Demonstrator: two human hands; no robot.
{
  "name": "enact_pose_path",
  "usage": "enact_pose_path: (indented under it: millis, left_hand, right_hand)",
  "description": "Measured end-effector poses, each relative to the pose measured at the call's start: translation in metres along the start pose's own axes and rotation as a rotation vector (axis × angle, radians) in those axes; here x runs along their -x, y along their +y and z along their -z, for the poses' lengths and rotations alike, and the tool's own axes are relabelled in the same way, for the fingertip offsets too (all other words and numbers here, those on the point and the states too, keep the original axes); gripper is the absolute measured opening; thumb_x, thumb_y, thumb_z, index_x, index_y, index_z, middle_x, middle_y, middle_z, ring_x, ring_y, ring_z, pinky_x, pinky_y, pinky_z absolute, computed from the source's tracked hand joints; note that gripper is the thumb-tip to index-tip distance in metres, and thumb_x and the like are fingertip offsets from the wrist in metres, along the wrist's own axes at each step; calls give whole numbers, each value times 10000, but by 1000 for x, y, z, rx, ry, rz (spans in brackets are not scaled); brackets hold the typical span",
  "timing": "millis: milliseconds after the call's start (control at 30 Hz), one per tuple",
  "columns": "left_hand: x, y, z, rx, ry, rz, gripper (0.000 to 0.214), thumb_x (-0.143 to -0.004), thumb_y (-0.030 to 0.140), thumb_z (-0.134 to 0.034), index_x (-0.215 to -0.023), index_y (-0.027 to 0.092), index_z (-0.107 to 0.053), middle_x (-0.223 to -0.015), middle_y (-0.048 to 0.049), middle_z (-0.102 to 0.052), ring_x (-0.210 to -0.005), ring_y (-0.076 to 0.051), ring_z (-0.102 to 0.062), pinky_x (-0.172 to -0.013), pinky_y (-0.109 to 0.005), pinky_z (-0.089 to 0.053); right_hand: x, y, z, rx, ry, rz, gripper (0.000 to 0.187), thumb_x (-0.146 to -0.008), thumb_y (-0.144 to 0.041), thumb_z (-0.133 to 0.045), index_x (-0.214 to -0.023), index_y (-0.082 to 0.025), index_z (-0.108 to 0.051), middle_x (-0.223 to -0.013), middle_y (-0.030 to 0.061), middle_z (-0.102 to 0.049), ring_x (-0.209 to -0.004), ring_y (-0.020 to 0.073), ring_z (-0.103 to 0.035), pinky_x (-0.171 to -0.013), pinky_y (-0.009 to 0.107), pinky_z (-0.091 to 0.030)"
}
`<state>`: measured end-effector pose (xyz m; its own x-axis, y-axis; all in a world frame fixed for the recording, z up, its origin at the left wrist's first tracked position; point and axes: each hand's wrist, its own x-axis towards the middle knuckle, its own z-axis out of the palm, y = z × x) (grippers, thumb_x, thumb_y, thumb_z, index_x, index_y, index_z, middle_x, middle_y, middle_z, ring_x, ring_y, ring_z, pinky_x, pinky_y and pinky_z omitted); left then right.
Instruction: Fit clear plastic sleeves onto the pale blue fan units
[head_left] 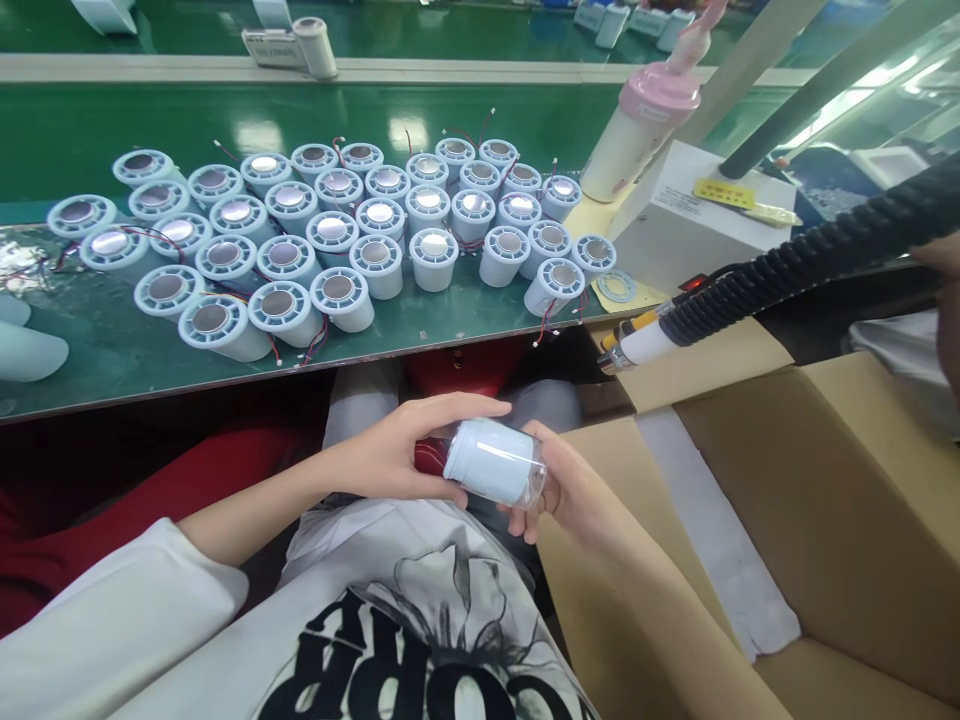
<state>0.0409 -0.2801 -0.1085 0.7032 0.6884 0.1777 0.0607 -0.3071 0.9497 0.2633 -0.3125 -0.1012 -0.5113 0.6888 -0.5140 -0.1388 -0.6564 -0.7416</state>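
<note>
A light-blue plastic cylinder (491,462) lies on its side between my two hands, above my lap. Clear, shiny plastic surrounds it and extends past its right end. My left hand (420,445) curves around the cylinder's left end, one finger along the top and another below. On the right end, my right hand (566,490) grips the clear plastic with bent fingers. On the green bench (397,345) ahead stand several similar light-blue cylinders (434,262), with round metal discs in slotted rims and thin red and dark wires.
An open cardboard box (825,500) sits at my right. Above it hangs a black ribbed hose (772,280) with a white nozzle. A grey box-shaped device (675,215) and a pink-lidded white bottle (630,135) stand at the bench's right. More pale cylinders (30,350) lie far left.
</note>
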Motion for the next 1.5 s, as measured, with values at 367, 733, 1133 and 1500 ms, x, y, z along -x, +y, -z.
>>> enact_pose_path:
  millis: [367,733,1133,1500]
  left_hand:
    - [3,7,0,-80,-19,-133,789,-677,188,-778,-1377,258,-422,-1371,-134,-519,-1251,-275,-507,-1040,-410,-426]
    - [5,9,0,-28,-21,-103,842,-640,189,-810,-1384,273,-423,-1366,-119,-527,-1245,-273,-512,-1051,-394,-418]
    - [7,11,-4,340,-41,128,876,-592,92,-822,-1356,322,-461,-1372,-82,-526,-1253,-249,-513,-1035,-354,-426]
    - [6,11,-1,82,-67,28,853,-633,236,-823,-1384,275,-420,-1364,-110,-525,-1234,-257,-519,-1033,-364,-422]
  right_hand:
    - [17,-4,-7,101,-39,230,376,-811,-536,-627,-921,-210,-474,-744,-28,-595,-593,101,-605,-515,200,-518]
    - [22,-4,-10,178,-8,310,340,-804,-486,-658,-953,-230,-493,-768,-25,-575,-663,106,-563,-529,181,-487]
    - [24,6,-4,437,54,475,371,-770,-376,-733,-1079,-301,-541,-895,-18,-628,-805,124,-595,-645,188,-512]
    - [18,0,-7,78,-16,130,372,-812,-526,-624,-896,-209,-447,-696,-26,-635,-549,118,-637,-507,223,-536]
